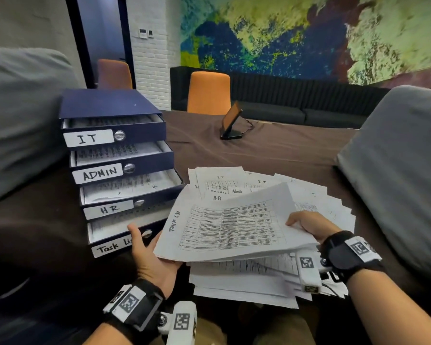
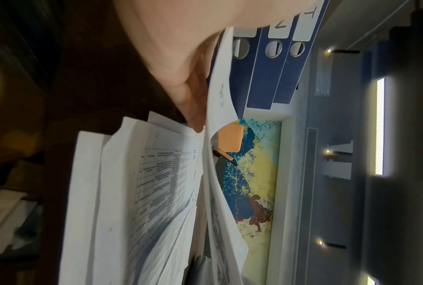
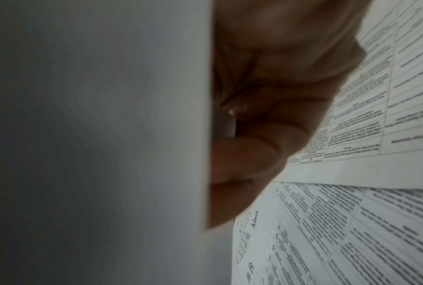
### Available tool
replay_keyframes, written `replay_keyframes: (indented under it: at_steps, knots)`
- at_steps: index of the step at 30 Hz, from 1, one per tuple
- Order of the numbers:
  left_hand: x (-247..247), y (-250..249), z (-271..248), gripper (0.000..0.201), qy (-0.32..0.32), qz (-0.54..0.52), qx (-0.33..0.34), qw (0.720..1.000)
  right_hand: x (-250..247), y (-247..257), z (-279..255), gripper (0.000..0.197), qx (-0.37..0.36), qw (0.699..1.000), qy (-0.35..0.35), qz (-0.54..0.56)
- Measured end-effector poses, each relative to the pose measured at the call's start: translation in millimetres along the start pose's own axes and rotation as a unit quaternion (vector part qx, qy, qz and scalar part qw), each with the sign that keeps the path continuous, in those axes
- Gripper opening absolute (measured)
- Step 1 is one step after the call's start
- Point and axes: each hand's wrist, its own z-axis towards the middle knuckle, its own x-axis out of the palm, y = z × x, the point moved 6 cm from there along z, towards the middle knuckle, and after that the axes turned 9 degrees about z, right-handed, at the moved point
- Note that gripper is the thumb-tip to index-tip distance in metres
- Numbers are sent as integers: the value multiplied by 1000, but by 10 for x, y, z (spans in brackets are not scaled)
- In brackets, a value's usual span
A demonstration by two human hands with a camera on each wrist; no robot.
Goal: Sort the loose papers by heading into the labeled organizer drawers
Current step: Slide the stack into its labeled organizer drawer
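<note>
- White paper is filling the near half of the brown-clothed table (image 1: pixel 271 145): a loose fan of sheets (image 1: pixel 309 195) headed IT, Admin and HR is lying just right of the navy organizer (image 1: pixel 105 103).
- Both hands are holding one sheet, the Task List paper (image 1: pixel 229 225), above that fan. The left hand (image 1: pixel 149 257) is gripping its near-left corner, thumb on top and fingers beneath, close against the front of the bottom drawer (image 1: pixel 110 247), also labelled Task List. The right hand (image 1: pixel 311 225) is pinching the right edge, fingers curled under it.
- All four drawers are standing partly pulled out, stepped like stairs, each already showing papers inside: the IT drawer (image 1: pixel 90 138) on top, then the ADMIN drawer (image 1: pixel 98 173), the HR drawer (image 1: pixel 107 208), then Task List.
- Likely risks from here:
  - The sheet is sagging in the middle, so its leading edge could be catching on the drawer front and crumpling.
  - The HR drawer is overhanging the bottom one, leaving a shallow slot; the paper could be sliding into HR by mistake.
  - The right forearm is hanging low over the fan and could be dragging sheets off the table.
</note>
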Motion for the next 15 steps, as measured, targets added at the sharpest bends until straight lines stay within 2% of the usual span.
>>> replay_keyframes:
  at_steps: [3, 6, 9, 13, 15]
  knots:
    - [-36, 43, -33, 105, 5, 1, -10, 1000, -41, 50, 5, 12, 3, 1000, -5, -20]
    - [-94, 108, -63, 103, -26, -20, -43, 999, -182, 76, -88, 3, -9, 998, -29, -55]
    - [-103, 123, -82, 103, -39, -52, -63, 996, -293, 63, -161, 8, -13, 996, -36, -75]
    - [-133, 82, -46, 107, -43, -68, -58, 995, -266, 95, -149, 2, -4, 995, -46, -89]
    - [-124, 60, -13, 113, -18, -71, -48, 996, -169, 143, -123, 9, -3, 995, -39, -90]
